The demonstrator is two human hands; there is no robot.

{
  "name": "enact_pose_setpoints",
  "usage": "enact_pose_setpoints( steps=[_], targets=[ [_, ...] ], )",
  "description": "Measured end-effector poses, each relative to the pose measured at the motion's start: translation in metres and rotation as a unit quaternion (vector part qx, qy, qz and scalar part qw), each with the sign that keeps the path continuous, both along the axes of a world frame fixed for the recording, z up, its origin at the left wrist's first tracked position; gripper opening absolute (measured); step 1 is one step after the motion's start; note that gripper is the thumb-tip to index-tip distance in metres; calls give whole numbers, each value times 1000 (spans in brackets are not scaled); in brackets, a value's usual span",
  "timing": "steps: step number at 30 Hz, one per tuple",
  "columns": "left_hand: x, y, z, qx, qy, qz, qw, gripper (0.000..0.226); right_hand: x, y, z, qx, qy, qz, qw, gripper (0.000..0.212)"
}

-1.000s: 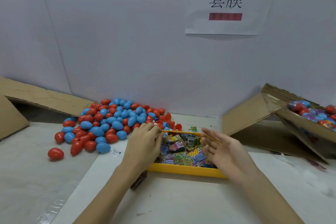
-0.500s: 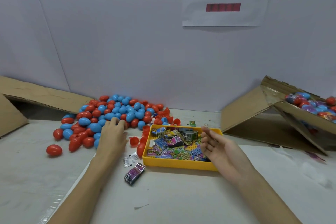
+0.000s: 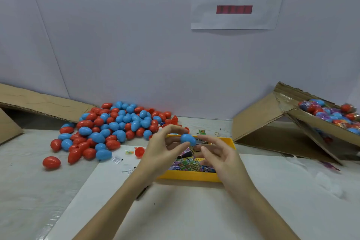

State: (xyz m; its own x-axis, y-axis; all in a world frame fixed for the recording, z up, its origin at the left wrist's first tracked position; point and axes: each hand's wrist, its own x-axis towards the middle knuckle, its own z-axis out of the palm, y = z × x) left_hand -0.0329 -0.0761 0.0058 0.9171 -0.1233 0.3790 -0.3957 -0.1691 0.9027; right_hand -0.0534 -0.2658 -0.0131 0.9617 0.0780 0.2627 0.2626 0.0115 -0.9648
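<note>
Right now your left hand (image 3: 161, 150) grips a small blue plastic egg (image 3: 188, 139), thumb beneath it and curled fingers arching over its top. The egg sits at your left fingertips, lifted above the far end of the shallow yellow plastic tray (image 3: 191, 177). Your right hand (image 3: 220, 155) holds nothing: its fingers are loose and spread, with the index finger stretched toward the egg's right side. Whether that tip touches the shell or stops just beside it cannot be told. Beneath both sets of fingers the tray holds a jumble of small printed colourful packets (image 3: 190, 163). Near your left fingers, to their left, a red plastic half shell (image 3: 139, 151) lies open on the table. Beyond it spreads the heap of red and blue plastic eggs (image 3: 116, 122), well apart from the egg you hold. Far to the right of your right fingers, a tilted brown cardboard box (image 3: 315, 125) carries wrapped eggs.
</note>
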Motion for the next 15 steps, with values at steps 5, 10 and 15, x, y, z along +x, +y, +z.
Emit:
enact_pose_setpoints(
  steps=[5, 10, 15],
  targets=[
    [-5, -11, -8, -22, 25, -46, 998, 24, -7, 10, -5, -80, -66, -61, 993, 38],
    [-3, -12, -13, 7, 28, -27, 999, 18, -7, 9, -6, -85, -72, -102, 988, 19],
    [-1, -5, -9, 58, -28, -104, 993, 40, -4, 3, -4, -65, -29, -107, 992, 23]
  ],
)
